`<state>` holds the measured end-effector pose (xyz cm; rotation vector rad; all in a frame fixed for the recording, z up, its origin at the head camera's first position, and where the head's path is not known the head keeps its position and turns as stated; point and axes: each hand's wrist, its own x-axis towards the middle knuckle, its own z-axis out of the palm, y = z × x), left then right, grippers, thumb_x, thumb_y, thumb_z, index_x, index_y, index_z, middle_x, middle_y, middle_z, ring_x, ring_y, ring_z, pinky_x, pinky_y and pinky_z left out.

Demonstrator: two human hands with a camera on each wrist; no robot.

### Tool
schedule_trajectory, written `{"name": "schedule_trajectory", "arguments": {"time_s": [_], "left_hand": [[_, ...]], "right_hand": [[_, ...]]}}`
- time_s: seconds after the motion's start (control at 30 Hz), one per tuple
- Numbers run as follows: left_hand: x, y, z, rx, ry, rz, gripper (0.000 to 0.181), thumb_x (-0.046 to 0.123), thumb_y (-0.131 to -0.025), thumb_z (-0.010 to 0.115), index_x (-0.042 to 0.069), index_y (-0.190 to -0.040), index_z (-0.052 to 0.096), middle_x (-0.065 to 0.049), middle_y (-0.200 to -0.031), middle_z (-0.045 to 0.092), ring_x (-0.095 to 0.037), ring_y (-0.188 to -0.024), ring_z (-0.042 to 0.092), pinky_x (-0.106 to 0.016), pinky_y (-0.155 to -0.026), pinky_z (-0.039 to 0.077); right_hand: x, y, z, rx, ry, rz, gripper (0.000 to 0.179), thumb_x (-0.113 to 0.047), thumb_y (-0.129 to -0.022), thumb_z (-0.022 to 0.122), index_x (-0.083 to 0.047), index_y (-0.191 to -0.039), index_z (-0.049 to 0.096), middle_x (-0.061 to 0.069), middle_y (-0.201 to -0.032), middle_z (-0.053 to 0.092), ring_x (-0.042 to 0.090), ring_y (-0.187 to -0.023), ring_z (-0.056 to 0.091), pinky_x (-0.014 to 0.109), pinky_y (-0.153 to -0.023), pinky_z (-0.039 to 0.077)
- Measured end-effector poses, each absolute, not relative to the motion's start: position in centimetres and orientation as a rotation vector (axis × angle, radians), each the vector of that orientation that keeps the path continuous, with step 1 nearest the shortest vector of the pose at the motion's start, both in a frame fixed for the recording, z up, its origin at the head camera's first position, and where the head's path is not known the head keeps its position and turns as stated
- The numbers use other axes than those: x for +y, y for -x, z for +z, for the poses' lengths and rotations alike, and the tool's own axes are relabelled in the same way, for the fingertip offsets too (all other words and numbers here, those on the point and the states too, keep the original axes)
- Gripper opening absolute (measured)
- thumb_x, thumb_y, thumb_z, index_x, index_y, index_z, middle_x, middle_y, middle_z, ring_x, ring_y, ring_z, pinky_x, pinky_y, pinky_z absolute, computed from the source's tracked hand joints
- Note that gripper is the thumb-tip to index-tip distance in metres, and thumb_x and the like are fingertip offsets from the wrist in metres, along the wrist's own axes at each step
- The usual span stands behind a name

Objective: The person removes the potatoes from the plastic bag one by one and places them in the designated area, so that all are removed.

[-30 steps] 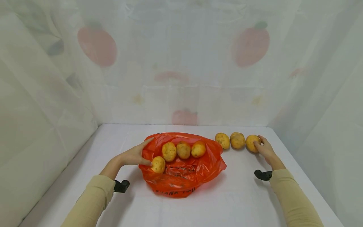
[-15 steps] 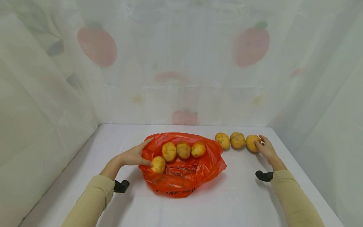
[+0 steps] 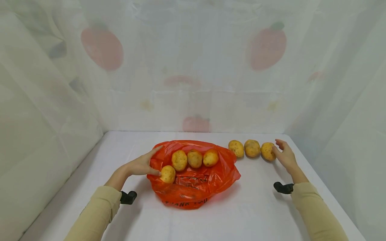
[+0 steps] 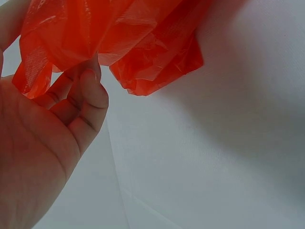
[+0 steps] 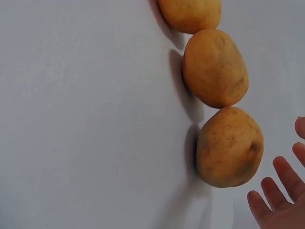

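Observation:
My left hand (image 3: 141,165) grips the left rim of a red plastic bag (image 3: 217,177) with "THANK YOU" printed on it. In the left wrist view its fingers curl around the bunched plastic. Several potatoes (image 3: 179,161) lie in the wide mouth of the bag, one of them right by the left thumb. At the back right, three potatoes stand in a row: a left one (image 3: 236,148), a middle one (image 3: 252,148) and a right one (image 3: 267,151). My right hand (image 3: 286,157) is beside the right potato with fingers spread, and the right wrist view shows a gap between them.
A white cloth covers the table (image 3: 241,217). Pale curtains (image 3: 193,67) with faded fruit prints rise behind it and at both sides. A black wrist mount sticks out from each sleeve.
My right hand has drawn off the right potato, its fingers lifting and spreading. That potato stays at the end of the row. The left hand and the bag hold still.

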<state>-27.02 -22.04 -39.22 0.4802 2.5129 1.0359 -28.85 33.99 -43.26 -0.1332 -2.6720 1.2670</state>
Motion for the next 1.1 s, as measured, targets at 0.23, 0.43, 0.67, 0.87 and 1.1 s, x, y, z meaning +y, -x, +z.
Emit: {"name": "schedule_trajectory", "arguments": {"time_s": [0.23,0.43,0.67,0.87,1.1], "left_hand": [[-22.1,26.9,-39.2,2.517,-0.473,1.028,0.101,0.031,-0.072,0.077,0.030,-0.148,0.011,-0.012,-0.147,0.026,-0.035,-0.126,0.034,-0.053,-0.097,0.039],[-22.0,26.9,-39.2,2.517,-0.477,1.029,0.101,0.031,-0.072,0.077,0.029,-0.148,0.011,-0.012,-0.146,0.026,-0.035,-0.126,0.035,-0.053,-0.097,0.039],[-22.0,27.0,-39.2,2.513,-0.482,1.033,0.101,0.031,-0.072,0.077,0.030,-0.148,0.010,-0.012,-0.147,0.026,-0.034,-0.126,0.034,-0.052,-0.097,0.040],[-22.1,27.0,-39.2,2.522,-0.485,1.022,0.101,0.032,-0.072,0.077,0.029,-0.148,0.010,-0.012,-0.147,0.025,-0.035,-0.127,0.033,-0.052,-0.097,0.040],[-22.1,27.0,-39.2,2.524,-0.486,1.020,0.101,0.032,-0.072,0.077,0.029,-0.148,0.011,-0.011,-0.147,0.025,-0.034,-0.127,0.033,-0.053,-0.098,0.039]], "right_hand": [[33.4,28.5,-42.5,-2.645,0.062,1.284,0.059,-0.031,-0.098,0.041,0.000,-0.143,0.020,0.029,-0.141,0.030,0.047,-0.129,0.027,0.060,-0.100,0.029],[32.7,28.2,-41.8,-2.616,-0.003,1.321,0.060,-0.031,-0.098,0.042,-0.001,-0.144,0.021,0.028,-0.140,0.032,0.047,-0.128,0.029,0.060,-0.100,0.030],[31.8,28.1,-41.0,-2.595,-0.082,1.336,0.060,-0.032,-0.097,0.044,-0.001,-0.144,0.022,0.028,-0.139,0.035,0.046,-0.126,0.033,0.059,-0.099,0.031],[30.7,27.7,-39.9,-2.604,-0.137,1.334,0.064,-0.038,-0.095,0.045,-0.003,-0.144,0.023,0.028,-0.138,0.035,0.045,-0.126,0.034,0.059,-0.101,0.029],[29.3,27.2,-38.7,-2.584,-0.237,1.334,0.061,-0.033,-0.096,0.047,-0.002,-0.142,0.025,0.028,-0.138,0.036,0.045,-0.126,0.034,0.058,-0.101,0.029]]}}
